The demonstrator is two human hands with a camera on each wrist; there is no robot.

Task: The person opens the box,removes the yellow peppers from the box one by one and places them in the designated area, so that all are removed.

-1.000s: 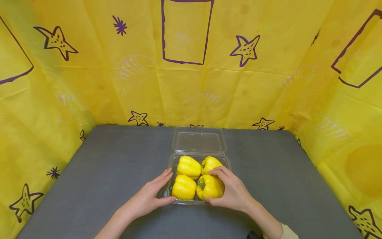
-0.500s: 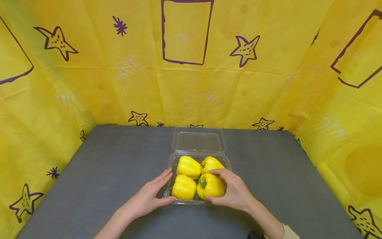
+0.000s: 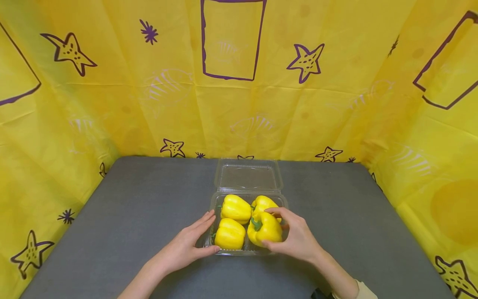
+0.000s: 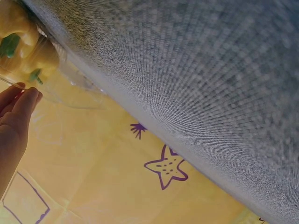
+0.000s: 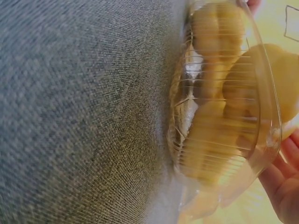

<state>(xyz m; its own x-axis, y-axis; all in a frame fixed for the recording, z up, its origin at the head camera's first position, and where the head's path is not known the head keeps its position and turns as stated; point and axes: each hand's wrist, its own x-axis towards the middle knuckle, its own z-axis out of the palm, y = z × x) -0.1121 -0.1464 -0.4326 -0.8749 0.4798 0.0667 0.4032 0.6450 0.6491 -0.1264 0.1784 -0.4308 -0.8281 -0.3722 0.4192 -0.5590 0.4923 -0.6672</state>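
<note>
A yellow bell pepper (image 3: 266,231) with a green stem is gripped between the thumb and fingers of my right hand (image 3: 300,238), raised above the front right of a clear plastic clamshell container (image 3: 257,251). In the right wrist view this pepper (image 5: 284,79) sticks up past the container wall (image 5: 268,140). Three more yellow peppers lie inside: front left (image 3: 229,234), back left (image 3: 236,209) and back right (image 3: 263,203), the last partly covered. My left hand (image 3: 186,247) rests at the container's left side, thumb at the front corner and fingers straight.
The container's lid (image 3: 249,176) is folded back flat on the dark grey table (image 3: 160,199). Yellow cloth (image 3: 239,108) with purple star drawings hangs behind the table and on both sides.
My right hand has lifted the front right pepper slightly and moved a little to the right with it, tilting its stem upward. The left hand has stayed in place.
</note>
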